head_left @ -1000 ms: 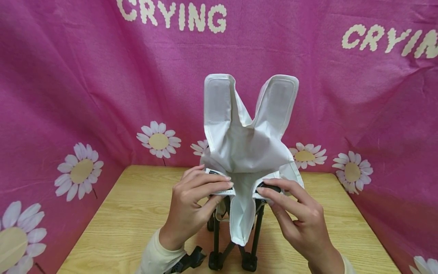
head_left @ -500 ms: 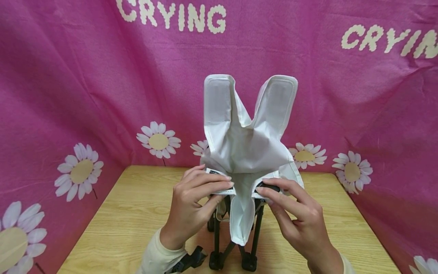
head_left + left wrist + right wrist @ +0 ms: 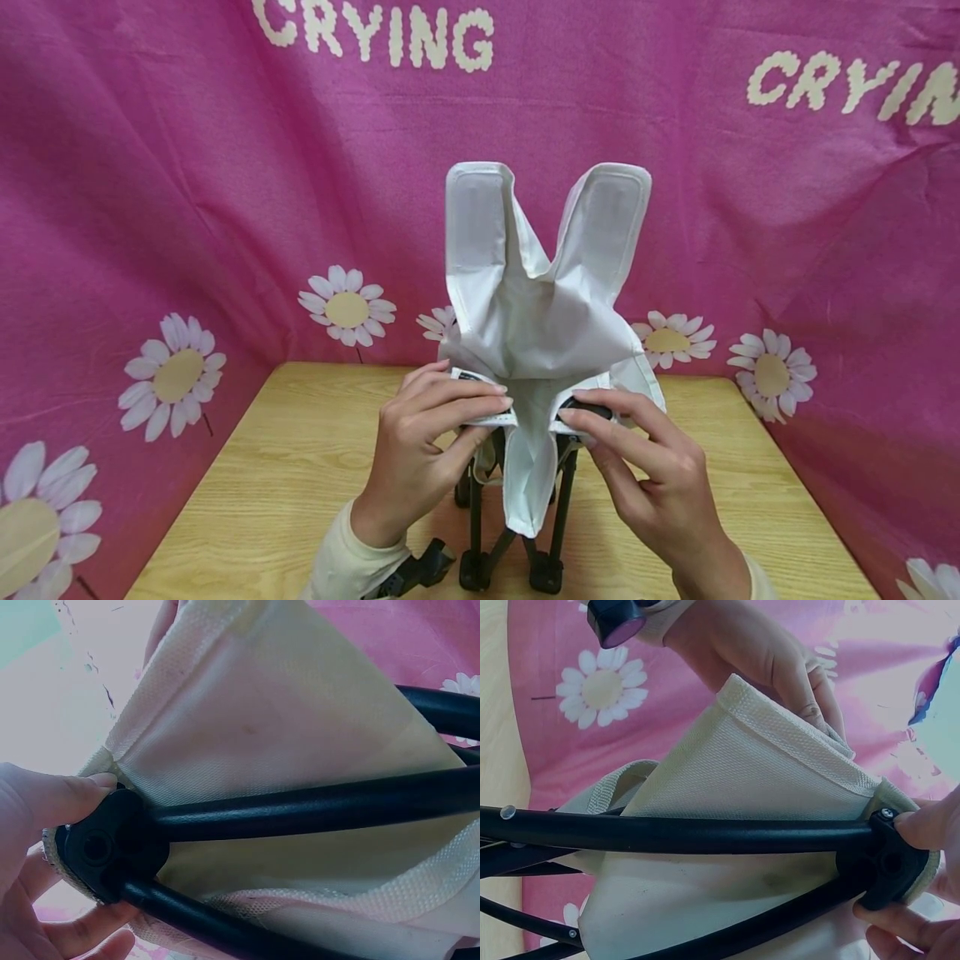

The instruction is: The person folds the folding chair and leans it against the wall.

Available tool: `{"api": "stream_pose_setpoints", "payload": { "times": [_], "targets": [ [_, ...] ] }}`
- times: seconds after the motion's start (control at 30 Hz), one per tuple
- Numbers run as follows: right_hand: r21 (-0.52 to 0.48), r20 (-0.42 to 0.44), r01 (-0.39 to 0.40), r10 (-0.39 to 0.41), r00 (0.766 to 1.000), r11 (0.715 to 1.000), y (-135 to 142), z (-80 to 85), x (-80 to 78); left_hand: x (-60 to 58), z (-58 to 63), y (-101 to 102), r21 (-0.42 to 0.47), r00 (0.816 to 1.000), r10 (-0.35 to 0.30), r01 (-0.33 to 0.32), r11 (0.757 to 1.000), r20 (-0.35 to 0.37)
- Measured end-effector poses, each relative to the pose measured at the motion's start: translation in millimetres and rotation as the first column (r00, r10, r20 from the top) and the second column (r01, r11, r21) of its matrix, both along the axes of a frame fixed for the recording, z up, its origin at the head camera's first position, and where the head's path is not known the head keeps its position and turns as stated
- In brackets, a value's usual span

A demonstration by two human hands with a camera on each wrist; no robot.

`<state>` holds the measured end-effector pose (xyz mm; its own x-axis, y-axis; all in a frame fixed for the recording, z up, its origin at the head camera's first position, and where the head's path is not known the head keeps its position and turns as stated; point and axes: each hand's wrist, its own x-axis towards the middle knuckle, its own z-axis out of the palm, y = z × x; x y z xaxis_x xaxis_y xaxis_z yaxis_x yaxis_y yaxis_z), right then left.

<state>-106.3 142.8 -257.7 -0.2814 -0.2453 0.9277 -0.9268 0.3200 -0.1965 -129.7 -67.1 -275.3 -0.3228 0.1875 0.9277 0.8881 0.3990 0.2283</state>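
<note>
A white fabric cover [image 3: 551, 333] with two upright flaps and a front point hangs on a small black folding frame [image 3: 567, 500], which stands on its feet. At the near left corner, my left hand [image 3: 427, 433] pinches the cover's edge together with a black plastic joint [image 3: 112, 844]; the thumb lies on the joint, fingers on the fabric's other side. My right hand [image 3: 663, 475] grips the near right corner likewise, its thumb and fingers about another black joint [image 3: 889, 855] tucked in the cloth. The fabric hides the frame's far top.
The frame stands on a wooden table [image 3: 285, 483]. Behind and on both sides hangs a pink cloth [image 3: 225, 125] with daisies and pale letters. A black device [image 3: 427, 567] sits at my left wrist, close to the frame's feet.
</note>
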Motion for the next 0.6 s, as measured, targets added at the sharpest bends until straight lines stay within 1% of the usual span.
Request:
{"api": "stream_pose_setpoints", "payload": {
  "times": [0.6],
  "targets": [
    [0.008, 0.02, 0.007, -0.007, 1.0, 1.0, -2.5, 0.9, 1.7, -0.1, 1.6, 0.7, 0.001, 1.0, 0.01, -0.01, 1.0, -0.019]
  ]
}}
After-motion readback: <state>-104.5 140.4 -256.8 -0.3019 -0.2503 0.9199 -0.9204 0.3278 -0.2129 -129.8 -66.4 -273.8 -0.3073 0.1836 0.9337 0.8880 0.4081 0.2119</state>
